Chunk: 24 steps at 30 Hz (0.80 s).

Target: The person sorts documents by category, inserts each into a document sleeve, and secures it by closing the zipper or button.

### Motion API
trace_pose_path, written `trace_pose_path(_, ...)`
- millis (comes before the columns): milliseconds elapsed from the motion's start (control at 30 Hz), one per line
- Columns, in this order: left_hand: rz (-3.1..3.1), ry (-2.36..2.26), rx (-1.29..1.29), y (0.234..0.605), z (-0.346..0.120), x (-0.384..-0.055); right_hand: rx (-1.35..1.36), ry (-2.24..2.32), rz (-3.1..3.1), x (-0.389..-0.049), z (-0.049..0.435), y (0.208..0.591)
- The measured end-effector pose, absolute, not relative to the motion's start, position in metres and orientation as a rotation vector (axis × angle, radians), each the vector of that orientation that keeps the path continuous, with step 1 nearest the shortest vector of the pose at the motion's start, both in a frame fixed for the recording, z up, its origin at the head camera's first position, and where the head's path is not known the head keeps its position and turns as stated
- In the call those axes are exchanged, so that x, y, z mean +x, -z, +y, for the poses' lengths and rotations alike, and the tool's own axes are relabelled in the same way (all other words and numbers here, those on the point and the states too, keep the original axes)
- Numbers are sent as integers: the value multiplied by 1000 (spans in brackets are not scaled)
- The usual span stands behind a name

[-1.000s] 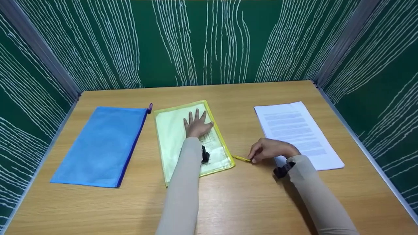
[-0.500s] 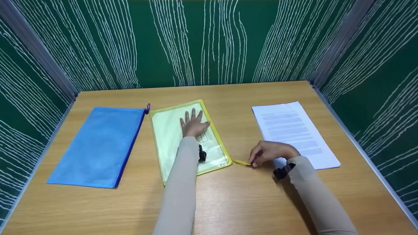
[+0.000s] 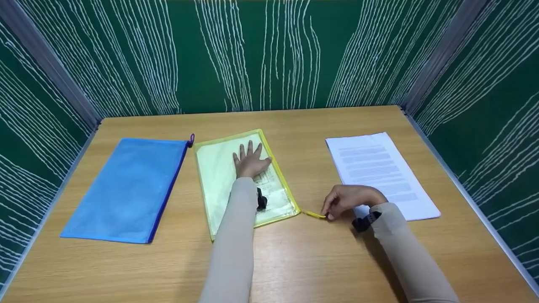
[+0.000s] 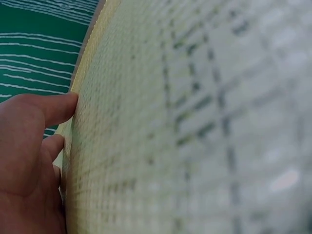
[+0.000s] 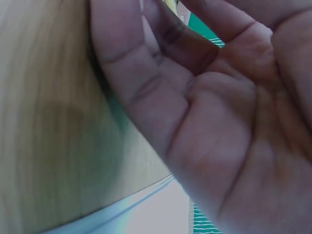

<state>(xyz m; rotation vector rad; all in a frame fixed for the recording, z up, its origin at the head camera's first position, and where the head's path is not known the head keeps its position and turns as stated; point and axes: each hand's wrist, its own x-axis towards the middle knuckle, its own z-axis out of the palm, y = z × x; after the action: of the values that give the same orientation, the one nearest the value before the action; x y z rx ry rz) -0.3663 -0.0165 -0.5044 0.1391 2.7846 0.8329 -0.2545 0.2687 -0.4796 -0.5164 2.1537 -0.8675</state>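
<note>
A yellow-edged mesh zip folder (image 3: 223,168) lies on the table, with printed paper showing through its clear front. My left hand (image 3: 251,163) rests flat on it, fingers spread. The left wrist view shows the mesh (image 4: 146,126) close up, thumb and fingers touching it near the yellow edge. Low by the table, my right hand (image 3: 351,198) pinches the end of the yellow zip pull (image 3: 313,214), which stretches from the folder's near right corner. In the right wrist view the curled fingers (image 5: 131,73) hide the pinched end.
To the left lies a blue zip folder (image 3: 126,189) with a purple loop (image 3: 192,138). A stack of printed paper (image 3: 374,164) sits on the right, partly behind the right hand. Green panels with white lines (image 3: 261,54) enclose the wooden table (image 3: 294,261).
My right hand has moved slightly toward the front, drawing the yellow zip pull along the folder's right edge to its near corner. The left hand stays flat on the folder.
</note>
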Motion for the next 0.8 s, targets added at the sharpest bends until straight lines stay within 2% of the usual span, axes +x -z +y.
trace_pose_path(800,2783,-948,184,510,-21,-366,-560,933,2219,-249,268,472)
